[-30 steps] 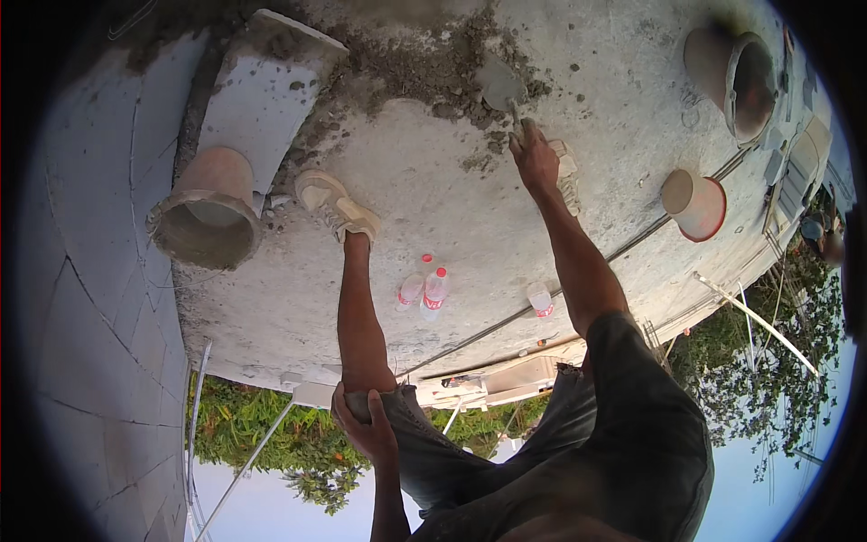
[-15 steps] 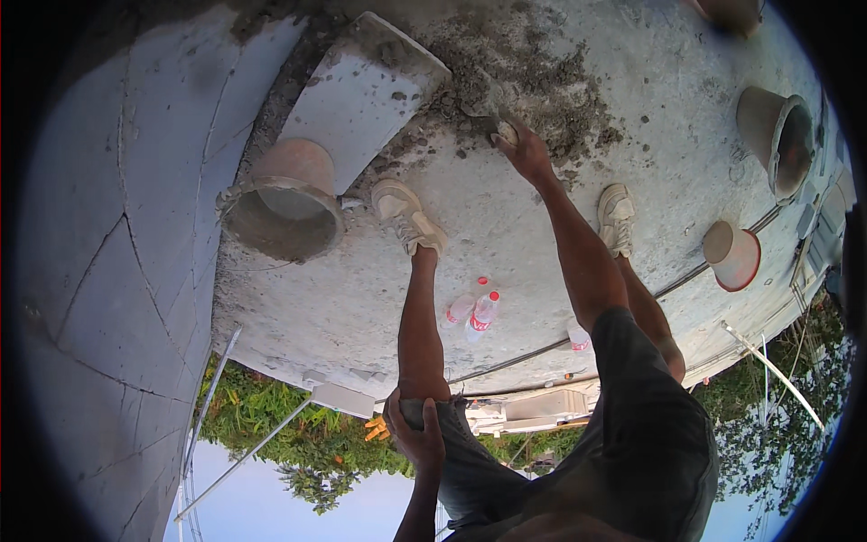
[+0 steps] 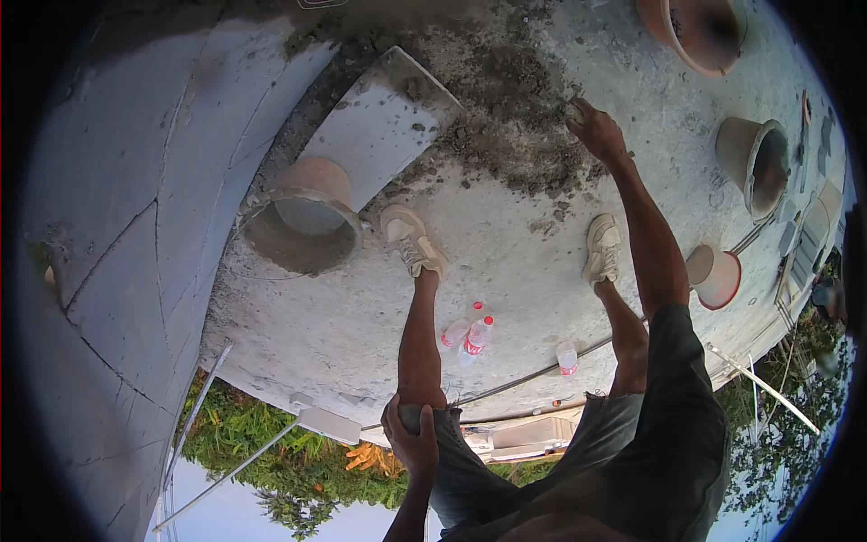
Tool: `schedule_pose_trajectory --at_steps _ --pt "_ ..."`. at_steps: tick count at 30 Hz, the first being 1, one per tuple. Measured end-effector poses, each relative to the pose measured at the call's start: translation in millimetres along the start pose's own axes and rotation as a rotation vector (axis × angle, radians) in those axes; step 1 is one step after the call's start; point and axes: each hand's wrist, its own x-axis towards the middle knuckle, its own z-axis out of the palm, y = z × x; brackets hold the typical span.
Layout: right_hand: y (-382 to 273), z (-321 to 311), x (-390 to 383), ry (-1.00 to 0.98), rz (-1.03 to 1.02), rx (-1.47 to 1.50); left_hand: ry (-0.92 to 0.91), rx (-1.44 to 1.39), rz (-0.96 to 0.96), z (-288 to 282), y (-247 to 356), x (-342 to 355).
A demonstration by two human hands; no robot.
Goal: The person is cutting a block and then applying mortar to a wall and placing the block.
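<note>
Concrete floor (image 3: pixel 506 248) under loose grey mortar (image 3: pixel 519 135), upper centre of the frame.
Cracked grey wall (image 3: pixel 108 325) fills the left side; beside it, upper left, are a mortar-spattered white board (image 3: pixel 375 117) and a crusted bucket (image 3: pixel 327 179), with 3 more buckets (image 3: pixel 736 149) at the right. The left hand (image 3: pixel 414 443), lower centre, rests on the knee, thumb and fingers apart; the right hand (image 3: pixel 600 134), upper right of centre, clamps a pale tool handle (image 3: pixel 573 115) at the mortar's edge. Below centre stand 2 clear plastic bottles (image 3: pixel 475 338).
</note>
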Motion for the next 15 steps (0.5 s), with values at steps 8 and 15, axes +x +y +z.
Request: schedule_pose_trajectory --at_steps 8,15 --pt "-97.4 -7.1 120.0 0.165 -0.223 -0.268 0.049 -0.026 -0.073 -5.7 -2.2 0.0" --pt "-167.2 56.3 126.7 -0.041 -0.260 -0.163 0.077 -0.023 -0.076 -6.2 -4.8 3.0"
